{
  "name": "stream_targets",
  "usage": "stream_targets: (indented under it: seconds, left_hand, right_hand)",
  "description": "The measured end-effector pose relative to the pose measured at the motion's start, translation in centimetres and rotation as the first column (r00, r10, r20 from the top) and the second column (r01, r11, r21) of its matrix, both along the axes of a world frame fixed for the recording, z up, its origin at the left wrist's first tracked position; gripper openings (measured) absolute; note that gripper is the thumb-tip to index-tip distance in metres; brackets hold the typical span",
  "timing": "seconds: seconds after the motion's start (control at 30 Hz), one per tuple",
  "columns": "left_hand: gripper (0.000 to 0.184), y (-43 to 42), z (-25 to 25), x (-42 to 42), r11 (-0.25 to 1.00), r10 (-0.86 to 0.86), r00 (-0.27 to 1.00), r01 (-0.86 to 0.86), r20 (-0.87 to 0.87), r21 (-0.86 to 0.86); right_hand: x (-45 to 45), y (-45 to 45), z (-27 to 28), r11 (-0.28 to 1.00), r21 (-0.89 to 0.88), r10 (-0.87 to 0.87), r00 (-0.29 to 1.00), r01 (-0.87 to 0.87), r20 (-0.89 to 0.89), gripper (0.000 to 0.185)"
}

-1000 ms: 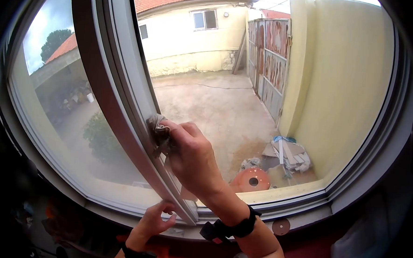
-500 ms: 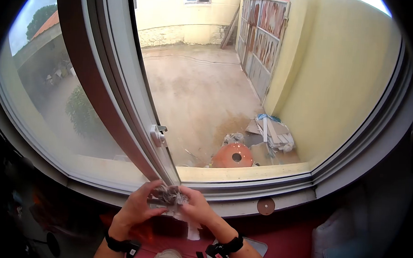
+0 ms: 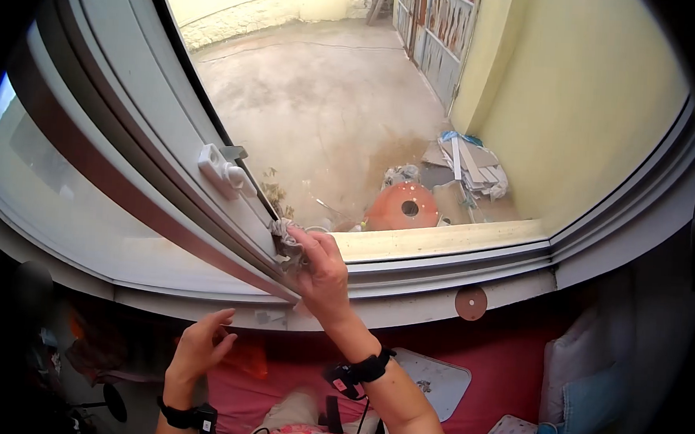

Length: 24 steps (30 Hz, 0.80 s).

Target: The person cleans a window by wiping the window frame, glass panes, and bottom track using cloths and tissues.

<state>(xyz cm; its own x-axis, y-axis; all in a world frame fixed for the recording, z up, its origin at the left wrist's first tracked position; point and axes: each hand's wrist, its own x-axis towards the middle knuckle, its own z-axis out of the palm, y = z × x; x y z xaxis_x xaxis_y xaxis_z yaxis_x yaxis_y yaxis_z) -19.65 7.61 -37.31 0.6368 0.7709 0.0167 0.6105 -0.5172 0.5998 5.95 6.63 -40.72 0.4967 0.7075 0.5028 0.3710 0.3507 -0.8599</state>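
In my right hand is a crumpled grey cloth, pressed against the lower part of the window's upright frame. A white latch sits on that frame above the cloth. My left hand hovers below the sill at the lower left, its fingers apart and holding nothing. Black straps with small boxes are around both wrists.
A round brown disc lies on the window sill. Below are a red surface, a whitish board and a blue pillow. Outside stand a metal gate and an orange round object.
The cloth went from the upper frame down to the sill between both hands, then back against the lower frame in my right hand. My left hand let go and moved left. The view tilted down.
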Motion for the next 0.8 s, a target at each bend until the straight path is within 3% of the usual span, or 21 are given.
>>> stream_targets:
  seconds: [0.03, 0.2, 0.3, 0.47, 0.57, 0.7, 0.77, 0.8]
  left_hand:
    - [0.045, 0.2, 0.3, 0.0, 1.0, -0.02, 1.0, 0.02, -0.023, 0.017]
    - [0.043, 1.3, 0.2, -0.3, 0.997, -0.072, 0.992, 0.071, -0.104, -0.017]
    - [0.041, 1.7, -0.5, 0.1, 0.997, -0.076, 0.985, 0.076, -0.155, -0.008]
    - [0.033, 1.3, -0.5, 2.4, 0.994, -0.097, 0.991, 0.091, -0.095, -0.057]
    - [0.028, 0.9, 0.3, 4.8, 0.996, -0.092, 0.995, 0.091, -0.036, -0.018]
    - [0.024, 1.5, 1.5, 6.5, 0.977, -0.134, 0.991, 0.132, -0.001, 0.169]
    - [0.024, 1.5, 2.0, 7.1, 0.973, -0.144, 0.99, 0.141, 0.004, 0.185]
    - [0.024, 1.5, 2.1, 7.5, 0.968, -0.154, 0.988, 0.148, 0.015, 0.201]
  right_hand:
    - [-0.2, 0.5, -0.3, 0.999, 0.04, 0.028, 0.998, -0.03, 0.061, 0.058]
    - [-1.7, 0.3, -6.2, 0.998, -0.005, -0.064, 0.998, 0.064, 0.028, 0.057]
    - [-2.3, -0.9, -14.6, 0.889, -0.439, -0.073, 0.987, 0.131, 0.146, 0.045]
    - [-2.0, -0.6, -13.9, 0.843, -0.504, -0.075, 0.97, 0.185, 0.231, 0.033]
    - [-1.8, 0.1, -13.7, 0.773, -0.634, -0.032, 0.999, 0.027, 0.003, 0.029]
    - [-1.0, -0.8, -14.1, 0.736, -0.671, 0.086, 0.995, -0.091, -0.041, 0.031]
    - [-1.4, -3.6, -14.4, 0.503, -0.806, 0.312, 0.935, -0.312, -0.167, 0.031]
    - [-1.4, -4.4, -14.3, 0.503, -0.807, 0.31, 0.936, -0.308, -0.164, 0.031]
